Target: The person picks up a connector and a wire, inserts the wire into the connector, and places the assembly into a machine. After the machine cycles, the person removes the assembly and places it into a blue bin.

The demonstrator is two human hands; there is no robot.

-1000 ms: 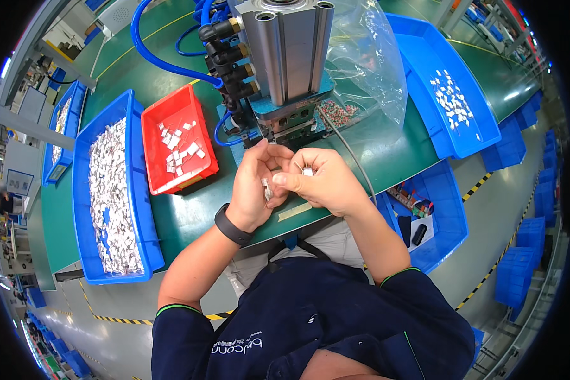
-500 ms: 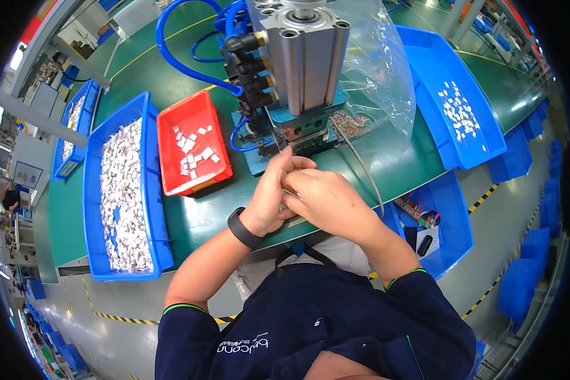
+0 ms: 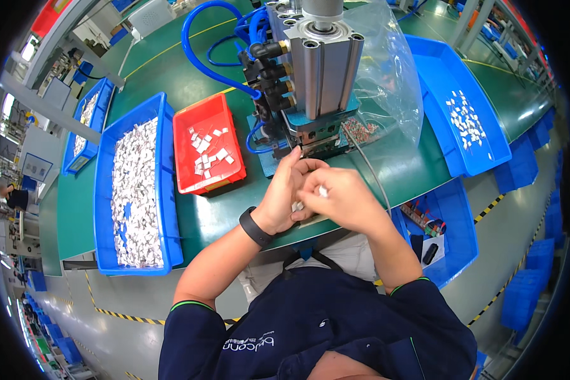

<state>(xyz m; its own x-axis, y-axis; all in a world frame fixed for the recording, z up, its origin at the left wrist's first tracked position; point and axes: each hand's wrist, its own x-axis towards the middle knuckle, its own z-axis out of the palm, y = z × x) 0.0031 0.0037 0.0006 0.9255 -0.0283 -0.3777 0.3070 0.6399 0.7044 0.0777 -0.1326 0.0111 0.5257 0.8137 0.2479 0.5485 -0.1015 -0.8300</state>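
Observation:
Close together in front of a pneumatic press (image 3: 326, 76), my two hands meet over the table's near edge. My left hand (image 3: 280, 199) is cupped, its fingers curled around small white pieces (image 3: 297, 206). From the right, my right hand (image 3: 348, 201) reaches over it, thumb and fingers pinched on another small white piece (image 3: 323, 190). The exact kind of these pieces is too small to tell. The press's lower tooling (image 3: 320, 134) stands just beyond my left fingertips.
A red tray (image 3: 182, 130) with scattered white pieces and a blue tray (image 3: 104, 209) heaped with them stand left. Another blue tray (image 3: 434, 82) lies right, beyond a clear plastic bag (image 3: 392, 76). A grey cable (image 3: 367, 168) crosses the green table. An open blue bin (image 3: 465, 240) sits below, right.
My right hand has opened away slightly from my left palm, so white pieces now show in both hands. The view has shifted a little, moving the scene right.

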